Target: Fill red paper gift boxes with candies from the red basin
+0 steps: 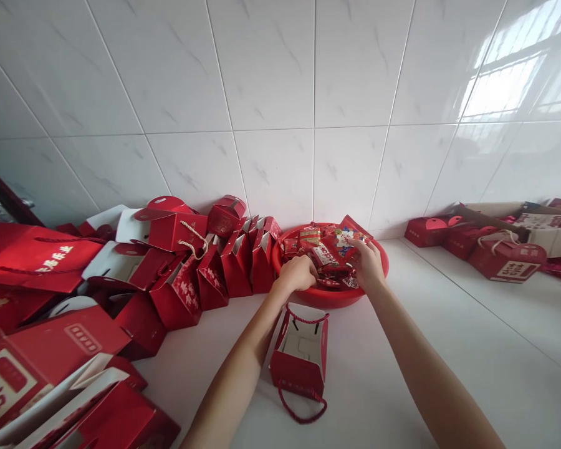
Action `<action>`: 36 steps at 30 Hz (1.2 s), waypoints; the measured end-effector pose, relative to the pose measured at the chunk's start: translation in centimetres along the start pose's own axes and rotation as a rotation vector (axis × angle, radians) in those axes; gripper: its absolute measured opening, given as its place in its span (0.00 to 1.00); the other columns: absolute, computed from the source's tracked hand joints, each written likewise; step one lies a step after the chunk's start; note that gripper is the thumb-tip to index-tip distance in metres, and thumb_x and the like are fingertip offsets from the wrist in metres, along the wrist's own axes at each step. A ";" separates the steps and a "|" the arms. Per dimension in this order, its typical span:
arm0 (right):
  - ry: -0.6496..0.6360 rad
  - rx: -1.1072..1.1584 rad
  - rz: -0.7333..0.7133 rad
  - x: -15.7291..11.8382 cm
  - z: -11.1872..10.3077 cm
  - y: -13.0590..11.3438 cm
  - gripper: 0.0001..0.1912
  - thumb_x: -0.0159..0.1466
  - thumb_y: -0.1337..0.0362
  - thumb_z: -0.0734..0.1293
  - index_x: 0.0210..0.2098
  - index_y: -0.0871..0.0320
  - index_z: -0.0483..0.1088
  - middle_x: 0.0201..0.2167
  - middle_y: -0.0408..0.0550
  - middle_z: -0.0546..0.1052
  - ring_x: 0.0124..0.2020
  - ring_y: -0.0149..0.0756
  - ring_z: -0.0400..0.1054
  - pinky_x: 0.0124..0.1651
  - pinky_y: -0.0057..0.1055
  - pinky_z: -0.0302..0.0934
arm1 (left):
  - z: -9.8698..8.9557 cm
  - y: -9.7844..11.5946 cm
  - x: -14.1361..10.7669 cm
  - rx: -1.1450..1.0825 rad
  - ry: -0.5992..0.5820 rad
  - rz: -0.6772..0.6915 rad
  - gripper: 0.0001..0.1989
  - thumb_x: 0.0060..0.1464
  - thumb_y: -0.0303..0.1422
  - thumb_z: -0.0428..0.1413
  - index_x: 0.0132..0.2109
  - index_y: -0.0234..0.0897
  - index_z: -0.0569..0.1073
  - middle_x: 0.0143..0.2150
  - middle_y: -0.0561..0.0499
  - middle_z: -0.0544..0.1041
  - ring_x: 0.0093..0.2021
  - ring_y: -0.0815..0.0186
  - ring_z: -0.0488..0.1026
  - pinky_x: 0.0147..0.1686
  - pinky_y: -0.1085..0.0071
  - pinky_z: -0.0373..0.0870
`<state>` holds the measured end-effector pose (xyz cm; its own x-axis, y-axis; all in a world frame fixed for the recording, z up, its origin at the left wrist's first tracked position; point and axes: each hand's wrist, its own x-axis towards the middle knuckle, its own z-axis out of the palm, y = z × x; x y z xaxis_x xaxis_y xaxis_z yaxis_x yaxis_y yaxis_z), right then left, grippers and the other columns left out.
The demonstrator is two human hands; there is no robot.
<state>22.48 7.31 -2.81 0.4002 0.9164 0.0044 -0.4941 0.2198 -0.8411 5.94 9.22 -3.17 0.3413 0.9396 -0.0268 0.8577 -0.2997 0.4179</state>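
A red plastic basin (330, 299) full of red printed snack packets (325, 254) stands against the tiled wall. My right hand (367, 265) reaches over its right side, fingers closed on the edge of a red packet with a colourful print (348, 234). At the basin's left front, my left hand (299, 273) has its fingers curled down among the packets; what they grip is hidden. Between my forearms, just in front of the basin, an open red gift box (299, 371) with twisted rope handles shows its white inside.
Many red gift boxes (175, 293) crowd the left side, some open, some standing in a row up to the basin. A red gift bag (37, 255) lies at far left. More red boxes (507, 255) sit at the right along the white tiled wall (280, 168).
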 end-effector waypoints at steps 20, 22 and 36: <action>0.149 0.112 -0.114 0.6 -0.2 0.3 0.09 0.46 0.65 0.72 0.27 0.56 0.68 0.23 0.40 0.76 0.24 0.32 0.71 0.23 0.26 0.65 | 0.0 -1.4 2.0 -1.192 0.507 -0.017 0.07 0.33 0.28 0.67 0.27 0.36 0.82 0.29 0.49 0.82 0.36 0.61 0.79 0.43 0.66 0.74; 0.145 0.112 -0.105 0.6 -0.2 0.2 0.10 0.46 0.65 0.72 0.27 0.56 0.68 0.23 0.40 0.76 0.24 0.32 0.71 0.22 0.26 0.64 | 0.0 -1.4 2.0 -1.208 0.510 -0.025 0.08 0.36 0.30 0.68 0.29 0.36 0.82 0.31 0.49 0.83 0.37 0.61 0.79 0.43 0.65 0.75; 0.078 0.091 -0.107 0.0 -0.1 -0.1 0.11 0.44 0.64 0.74 0.23 0.54 0.67 0.25 0.39 0.78 0.29 0.35 0.73 0.26 0.27 0.66 | 0.2 -1.7 2.0 -1.158 0.532 -0.033 0.12 0.50 0.28 0.58 0.42 0.35 0.80 0.39 0.48 0.81 0.39 0.64 0.77 0.42 0.69 0.73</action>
<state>22.59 7.29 -2.82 0.5117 0.8579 0.0466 -0.5119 0.3479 -0.7854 5.25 11.54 -4.12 -0.0997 0.9744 0.2013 -0.0644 -0.2082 0.9760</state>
